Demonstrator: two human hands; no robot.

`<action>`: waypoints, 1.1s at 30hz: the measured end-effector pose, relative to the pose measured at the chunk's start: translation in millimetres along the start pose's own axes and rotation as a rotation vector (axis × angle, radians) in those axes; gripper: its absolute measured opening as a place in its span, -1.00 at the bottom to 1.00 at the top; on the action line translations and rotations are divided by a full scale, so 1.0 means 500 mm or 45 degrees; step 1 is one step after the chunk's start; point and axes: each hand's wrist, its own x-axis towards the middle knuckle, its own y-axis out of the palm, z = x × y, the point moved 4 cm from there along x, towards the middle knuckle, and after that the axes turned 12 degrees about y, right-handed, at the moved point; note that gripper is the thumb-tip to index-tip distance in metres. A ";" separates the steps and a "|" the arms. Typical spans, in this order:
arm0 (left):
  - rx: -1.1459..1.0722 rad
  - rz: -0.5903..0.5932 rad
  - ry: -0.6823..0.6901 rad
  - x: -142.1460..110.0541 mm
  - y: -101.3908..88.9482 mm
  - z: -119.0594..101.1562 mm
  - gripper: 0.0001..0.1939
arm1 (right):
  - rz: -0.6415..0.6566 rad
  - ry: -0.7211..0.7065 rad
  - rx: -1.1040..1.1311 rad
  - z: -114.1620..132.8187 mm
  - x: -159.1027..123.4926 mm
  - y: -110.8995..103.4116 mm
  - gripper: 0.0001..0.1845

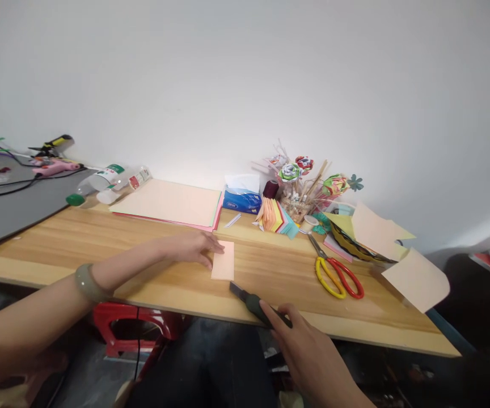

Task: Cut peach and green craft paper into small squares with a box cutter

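Note:
A small pale pink paper rectangle [223,262], folded or stacked, lies on the wooden table. My left hand [191,246] rests at its left edge, fingertips on its upper part and the thumb lower down, fingers apart. In my right hand [298,334] is a dark green utility knife [253,305], gripped by its handle. Its blade tip is just below the paper's lower right corner, near the front edge of the table. Red and yellow handled scissors [334,272] lie to the right of the paper.
Large coloured sheets [168,203] and plastic bottles [100,181] are at the back left. Behind the paper stand a tissue pack [242,195], folded coloured papers [277,218] and paper flowers [291,171]. Loose sheets [417,277] overhang the right side. A red stool [113,323] is below.

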 end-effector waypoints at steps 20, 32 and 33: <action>0.364 -0.005 -0.221 0.045 0.047 -0.067 -0.47 | 0.259 0.121 -0.131 0.022 0.019 -0.030 -0.48; 0.489 0.143 -0.311 0.034 0.069 -0.077 -0.48 | 0.147 0.099 -0.193 0.028 0.016 -0.020 -0.50; 0.498 0.145 -0.310 0.034 0.069 -0.078 -0.48 | 0.140 0.101 -0.193 0.029 0.015 -0.019 -0.50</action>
